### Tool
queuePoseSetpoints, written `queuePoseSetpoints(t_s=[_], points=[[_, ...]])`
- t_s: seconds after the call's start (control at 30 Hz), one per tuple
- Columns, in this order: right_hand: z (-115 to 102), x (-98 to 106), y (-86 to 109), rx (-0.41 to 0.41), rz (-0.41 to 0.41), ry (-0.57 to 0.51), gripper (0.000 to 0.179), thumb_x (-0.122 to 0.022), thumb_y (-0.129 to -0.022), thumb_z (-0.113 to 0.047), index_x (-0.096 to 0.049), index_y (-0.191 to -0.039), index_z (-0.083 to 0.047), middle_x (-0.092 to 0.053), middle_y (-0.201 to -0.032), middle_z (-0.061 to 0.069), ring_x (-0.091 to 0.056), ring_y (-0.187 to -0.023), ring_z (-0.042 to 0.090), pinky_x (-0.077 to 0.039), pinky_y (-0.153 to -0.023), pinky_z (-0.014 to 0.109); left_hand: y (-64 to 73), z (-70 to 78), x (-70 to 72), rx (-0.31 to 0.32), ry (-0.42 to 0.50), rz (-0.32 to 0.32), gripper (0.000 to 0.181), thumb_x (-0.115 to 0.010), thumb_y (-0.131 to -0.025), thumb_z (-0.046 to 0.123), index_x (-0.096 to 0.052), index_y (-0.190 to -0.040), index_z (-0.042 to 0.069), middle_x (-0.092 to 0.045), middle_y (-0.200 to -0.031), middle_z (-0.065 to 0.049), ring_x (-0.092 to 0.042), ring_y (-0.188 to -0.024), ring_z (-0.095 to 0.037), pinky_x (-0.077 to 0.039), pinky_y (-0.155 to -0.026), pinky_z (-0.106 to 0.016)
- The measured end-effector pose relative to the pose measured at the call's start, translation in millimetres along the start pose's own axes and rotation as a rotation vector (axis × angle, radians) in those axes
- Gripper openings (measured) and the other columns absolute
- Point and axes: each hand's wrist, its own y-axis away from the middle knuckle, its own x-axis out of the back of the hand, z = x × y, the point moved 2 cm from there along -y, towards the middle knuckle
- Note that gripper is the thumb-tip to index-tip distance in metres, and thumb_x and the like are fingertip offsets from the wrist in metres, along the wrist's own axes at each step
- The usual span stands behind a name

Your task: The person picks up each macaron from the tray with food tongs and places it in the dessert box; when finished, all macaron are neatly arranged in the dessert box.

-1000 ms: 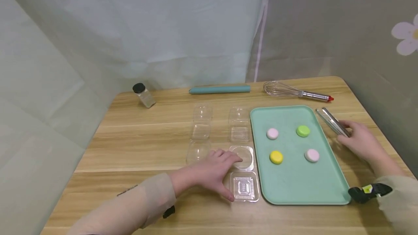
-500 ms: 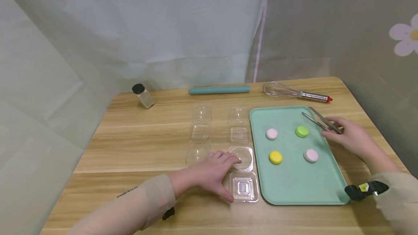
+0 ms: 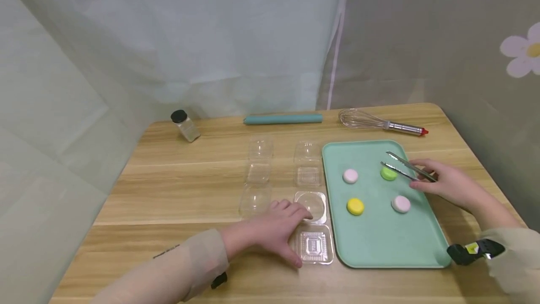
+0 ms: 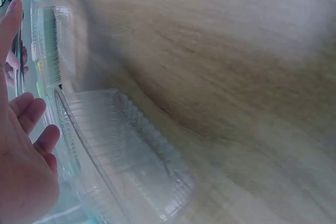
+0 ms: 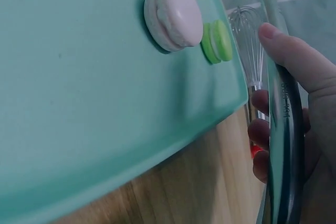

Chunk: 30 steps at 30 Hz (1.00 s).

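Observation:
My right hand (image 3: 447, 186) grips metal tongs (image 3: 415, 169) at the right edge of the mint-green tray (image 3: 392, 245). The tongs' arms are spread, their tips just above the green macaron (image 3: 388, 175); whether they touch it I cannot tell. Also on the tray lie a yellow macaron (image 3: 355, 206), a far pink macaron (image 3: 350, 176) and a near pink macaron (image 3: 401, 204). In the right wrist view, fingers and thumb wrap round the tongs' handle (image 5: 286, 129). My left hand (image 3: 276, 231), fingers loosely spread, hovers beside or lightly touches an open clear plastic container (image 3: 316, 250); contact is unclear.
More clear hinged containers stand behind it (image 3: 309, 175) and to its left (image 3: 258, 172). At the back lie a whisk (image 3: 379, 123), a teal rolled bar (image 3: 282, 119) and a tilted black-capped jar (image 3: 186, 126). Curtains hang behind the table (image 3: 160, 257).
My right hand has moved left over the tray's edge with the tongs, which have spread apart and come to the green macaron. My left hand has stayed in place.

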Motion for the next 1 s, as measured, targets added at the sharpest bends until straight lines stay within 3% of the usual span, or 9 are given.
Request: queuePoseSetpoints(t_s=[0.2,0.47,0.77,1.0], points=[[-3.8,-1.3,2.4,0.074,-0.04,0.026,0.062,-0.072,-0.08,-0.042,-0.053,-0.129,-0.008,-0.059,-0.105,0.013,-0.053,-0.087,0.027,-0.044,-0.067,0.037,-2.3,0.0,-1.8,-0.02,-0.028,0.012,0.096,-0.069,-0.06,0.071,-0.04,-0.136,0.019,-0.043,-0.135,0.005,-0.038,-0.115,-0.014,-0.032,-0.094,-0.032],[-5.4,-0.4,7.4,0.112,-0.06,0.034,0.058,-0.074,-0.079,-0.04,-0.057,-0.126,-0.01,-0.062,-0.105,0.008,-0.054,-0.088,0.024,-0.046,-0.07,0.037,-2.8,1.7,-3.5,-0.02,-0.063,-0.003,0.087,-0.069,-0.062,0.07,-0.045,-0.132,0.023,-0.046,-0.13,0.008,-0.039,-0.108,-0.011,-0.032,-0.088,-0.029],[-7.5,2.4,10.4,0.145,-0.099,0.054,0.055,-0.075,-0.077,-0.039,-0.06,-0.122,-0.011,-0.062,-0.101,0.001,-0.054,-0.087,0.019,-0.047,-0.071,0.032,-1.6,5.2,-5.1,-0.027,-0.099,0.019,0.086,-0.068,-0.064,0.069,-0.044,-0.132,0.023,-0.045,-0.131,0.007,-0.039,-0.109,-0.012,-0.031,-0.084,-0.027],[-3.3,1.7,11.8,0.117,-0.158,0.068,0.06,-0.074,-0.076,-0.045,-0.059,-0.123,-0.011,-0.059,-0.099,0.0,-0.053,-0.086,0.019,-0.046,-0.068,0.03,-3.0,8.3,-8.9,-0.033,-0.117,0.039,0.089,-0.062,-0.067,0.073,-0.04,-0.137,0.022,-0.042,-0.135,0.005,-0.039,-0.115,-0.014,-0.033,-0.087,-0.029]])
